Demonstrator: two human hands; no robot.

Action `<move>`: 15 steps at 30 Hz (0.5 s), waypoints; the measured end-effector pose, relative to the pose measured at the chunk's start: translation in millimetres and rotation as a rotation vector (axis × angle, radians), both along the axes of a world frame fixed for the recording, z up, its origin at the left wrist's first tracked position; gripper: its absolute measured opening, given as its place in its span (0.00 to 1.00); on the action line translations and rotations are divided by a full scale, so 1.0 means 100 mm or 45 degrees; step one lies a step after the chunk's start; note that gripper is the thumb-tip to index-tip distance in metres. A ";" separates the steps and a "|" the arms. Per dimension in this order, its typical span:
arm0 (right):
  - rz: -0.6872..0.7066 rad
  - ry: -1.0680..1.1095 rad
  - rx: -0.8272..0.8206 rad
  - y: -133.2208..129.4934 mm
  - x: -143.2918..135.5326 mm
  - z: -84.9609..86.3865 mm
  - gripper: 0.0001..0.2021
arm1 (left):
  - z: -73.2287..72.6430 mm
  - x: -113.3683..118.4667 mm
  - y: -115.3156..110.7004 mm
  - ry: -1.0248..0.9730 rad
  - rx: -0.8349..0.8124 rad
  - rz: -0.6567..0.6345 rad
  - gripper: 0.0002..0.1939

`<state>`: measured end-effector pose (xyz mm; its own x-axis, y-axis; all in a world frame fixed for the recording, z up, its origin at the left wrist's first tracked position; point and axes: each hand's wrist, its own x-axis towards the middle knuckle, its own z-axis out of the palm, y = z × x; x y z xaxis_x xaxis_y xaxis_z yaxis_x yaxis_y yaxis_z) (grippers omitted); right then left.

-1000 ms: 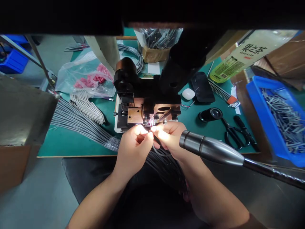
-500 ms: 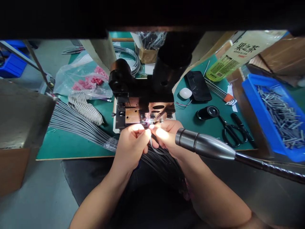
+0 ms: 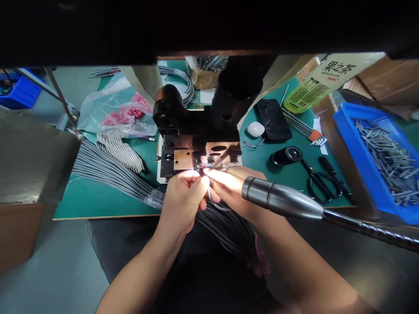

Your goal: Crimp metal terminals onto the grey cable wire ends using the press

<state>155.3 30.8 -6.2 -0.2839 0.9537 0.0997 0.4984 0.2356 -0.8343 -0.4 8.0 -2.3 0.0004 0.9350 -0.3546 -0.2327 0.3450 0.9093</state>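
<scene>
Beneath the head of a black press-like machine, my two hands meet under bright light. My left hand is closed, thumb and index finger pinching a thin grey cable near its end. Fine coloured wires show at that end, close to the machine's metal parts. My right hand is closed around the same end, its fingertips touching those of the left; the exact grip is partly hidden. From the fingers the cable curves down over a bundle of dark grey cables in my lap.
A lamp on a flexible neck reaches in over my right wrist. Bundled grey cables lie at left beside a plastic bag of pink pieces. Scissors, a phone-like black slab and a blue bin of grey pieces stand right.
My right hand has turned, its fingers now straighter and lying flatter across the cable end. The coloured wires have tipped from upright to sideways. The view has shifted slightly.
</scene>
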 end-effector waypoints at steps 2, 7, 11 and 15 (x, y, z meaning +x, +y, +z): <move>0.073 -0.134 0.218 0.01 0.01 -0.03 0.06 | 0.00 0.00 0.00 0.005 0.009 0.010 0.12; 0.126 -0.227 0.456 0.02 0.02 -0.05 0.08 | 0.02 0.02 -0.02 0.047 0.032 0.032 0.12; 0.130 -0.278 0.508 0.03 0.03 -0.04 0.08 | 0.03 0.02 -0.04 0.064 0.060 0.051 0.12; 0.146 -0.287 0.477 0.03 0.04 -0.05 0.07 | 0.03 0.02 -0.04 0.061 0.065 0.048 0.12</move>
